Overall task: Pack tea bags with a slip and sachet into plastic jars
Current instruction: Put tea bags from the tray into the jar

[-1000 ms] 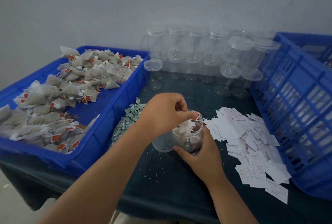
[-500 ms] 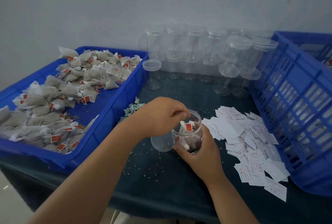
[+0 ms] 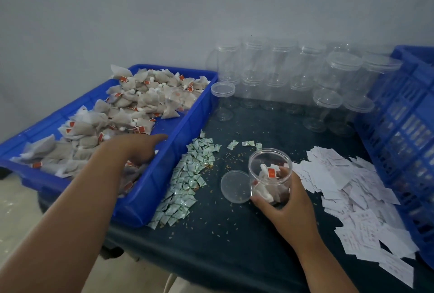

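The right hand (image 3: pixel 289 202) grips the open plastic jar (image 3: pixel 266 160) from its near-right side, thumb on the near-left wall and fingers curled round the right wall, with one fingertip at the rim. The jar stands upright on the dark table (image 3: pixel 223 241), near centre, and holds several tea bags with red tags. Its clear lid (image 3: pixel 234 187) lies flat on the table, touching the left side of the jar. The left hand (image 3: pixel 141 149) is extended over the blue tray (image 3: pixel 152 189) at left, just above the loose tea bags (image 3: pixel 131 109) heaped there. Its index finger is straight and points far-right; the remaining fingers are hidden under the palm, so it cannot be told whether it has hold of anything. A pile of green-and-white sachets (image 3: pixel 187 175) lies between the tray and the jar. A pile of white slips (image 3: pixel 352 187) lies right of the jar, beside a blue crate (image 3: pixel 399 128). Empty jars (image 3: pixel 279 64) are stacked along the far wall.
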`<state>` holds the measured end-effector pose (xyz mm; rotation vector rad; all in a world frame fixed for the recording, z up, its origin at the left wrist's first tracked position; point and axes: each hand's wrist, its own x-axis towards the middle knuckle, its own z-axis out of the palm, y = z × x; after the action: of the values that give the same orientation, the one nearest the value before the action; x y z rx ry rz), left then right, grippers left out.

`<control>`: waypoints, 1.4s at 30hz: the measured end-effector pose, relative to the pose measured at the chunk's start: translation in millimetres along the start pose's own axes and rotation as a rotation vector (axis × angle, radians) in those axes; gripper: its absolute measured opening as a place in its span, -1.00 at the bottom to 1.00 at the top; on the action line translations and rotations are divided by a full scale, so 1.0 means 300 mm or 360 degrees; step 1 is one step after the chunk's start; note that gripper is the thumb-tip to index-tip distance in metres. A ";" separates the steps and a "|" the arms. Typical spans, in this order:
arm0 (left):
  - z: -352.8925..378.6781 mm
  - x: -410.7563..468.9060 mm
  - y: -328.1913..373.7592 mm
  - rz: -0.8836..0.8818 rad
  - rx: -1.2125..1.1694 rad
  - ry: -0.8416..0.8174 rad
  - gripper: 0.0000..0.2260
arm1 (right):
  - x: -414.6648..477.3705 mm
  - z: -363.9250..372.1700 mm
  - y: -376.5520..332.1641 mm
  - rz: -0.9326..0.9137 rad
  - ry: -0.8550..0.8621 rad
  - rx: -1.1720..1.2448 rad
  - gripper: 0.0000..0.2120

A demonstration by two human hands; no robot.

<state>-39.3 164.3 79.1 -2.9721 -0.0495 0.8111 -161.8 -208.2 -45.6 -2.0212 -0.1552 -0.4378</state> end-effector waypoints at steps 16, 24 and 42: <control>0.039 0.052 -0.022 0.0016 -0.0930 0.0616 -0.85 | -0.002 0.007 -0.020 0.0017 0.0017 -0.0017 -0.27; -0.081 -0.110 0.055 0.0165 -0.1194 0.1262 -0.83 | -0.001 0.012 -0.007 0.0017 0.0025 0.0012 -0.31; -0.022 -0.242 0.677 0.1020 -0.0666 0.0672 -0.77 | 0.001 0.009 0.009 0.0100 0.0015 0.0016 -0.27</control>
<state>-95.3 -42.2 107.9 -3.5243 0.8917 0.1775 -160.2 -207.2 -48.9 -2.0084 -0.0874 -0.4060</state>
